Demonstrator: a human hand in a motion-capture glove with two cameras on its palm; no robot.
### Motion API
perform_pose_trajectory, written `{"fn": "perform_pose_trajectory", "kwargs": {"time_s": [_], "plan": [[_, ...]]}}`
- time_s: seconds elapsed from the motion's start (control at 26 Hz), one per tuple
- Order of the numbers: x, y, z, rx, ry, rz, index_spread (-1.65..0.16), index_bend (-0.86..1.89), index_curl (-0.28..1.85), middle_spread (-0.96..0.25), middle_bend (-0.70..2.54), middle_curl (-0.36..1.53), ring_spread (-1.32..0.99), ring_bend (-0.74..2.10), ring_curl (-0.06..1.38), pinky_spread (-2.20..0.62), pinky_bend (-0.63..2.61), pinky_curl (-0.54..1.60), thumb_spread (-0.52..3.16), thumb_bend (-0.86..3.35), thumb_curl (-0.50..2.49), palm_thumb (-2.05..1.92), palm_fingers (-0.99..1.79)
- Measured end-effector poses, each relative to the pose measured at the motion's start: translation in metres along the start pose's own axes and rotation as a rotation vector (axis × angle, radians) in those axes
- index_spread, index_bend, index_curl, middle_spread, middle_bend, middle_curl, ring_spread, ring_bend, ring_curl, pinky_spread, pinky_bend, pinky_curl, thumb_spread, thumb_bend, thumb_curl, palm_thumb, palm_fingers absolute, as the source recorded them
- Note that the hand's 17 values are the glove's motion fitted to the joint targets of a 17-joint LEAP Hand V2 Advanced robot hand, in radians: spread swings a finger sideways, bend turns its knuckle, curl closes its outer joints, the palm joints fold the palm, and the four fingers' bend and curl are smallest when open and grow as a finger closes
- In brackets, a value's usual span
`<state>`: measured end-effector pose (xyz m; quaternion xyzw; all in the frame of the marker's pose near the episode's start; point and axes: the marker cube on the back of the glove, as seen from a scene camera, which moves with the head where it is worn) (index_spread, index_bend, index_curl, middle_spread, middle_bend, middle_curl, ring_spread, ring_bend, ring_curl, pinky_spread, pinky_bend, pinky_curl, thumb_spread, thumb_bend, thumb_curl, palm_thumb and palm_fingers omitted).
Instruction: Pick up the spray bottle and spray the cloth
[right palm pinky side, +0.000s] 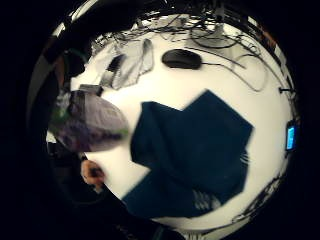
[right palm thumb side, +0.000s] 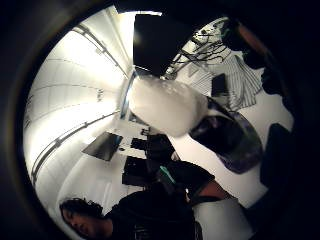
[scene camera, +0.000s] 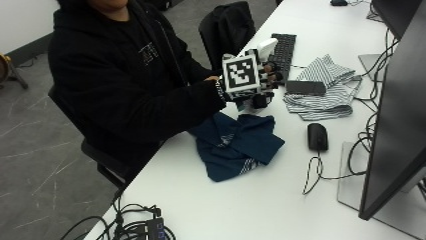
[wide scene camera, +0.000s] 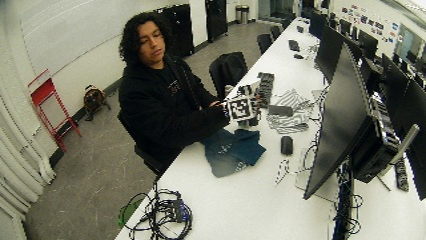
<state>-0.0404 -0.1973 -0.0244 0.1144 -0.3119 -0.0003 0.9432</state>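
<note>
The cloth on the white table is dark teal-blue, with small patches of white stripes showing at its folds. A second cloth near the black keyboard is striped grey and white. The computer mouse is black. The spray bottle has a white top and a dark purplish lower body. The right hand wears a black glove, and the person's hoodie is black

An open-plan office. A long white desk carries large black monitors, a black keyboard and a black computer mouse. Black office chairs line it.
</note>
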Motion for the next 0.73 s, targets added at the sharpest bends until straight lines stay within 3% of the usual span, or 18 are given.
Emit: {"fn": "perform_pose_trajectory", "kwargs": {"time_s": [0.27,0.73], "plan": [[0.018,0.059,-0.039,-0.194,0.448,0.063,-0.37,0.10,0.35,-0.16,0.23,0.40,-0.16,0.50,0.40,0.00,0.38,0.39,0.80,-0.08,0.48,0.35,0.42],[0.006,0.108,-0.033,-0.248,0.713,0.097,-0.40,0.12,0.29,-0.15,0.21,0.38,-0.12,0.41,0.34,0.12,0.28,0.33,0.86,-0.05,0.41,0.27,0.26]]}}
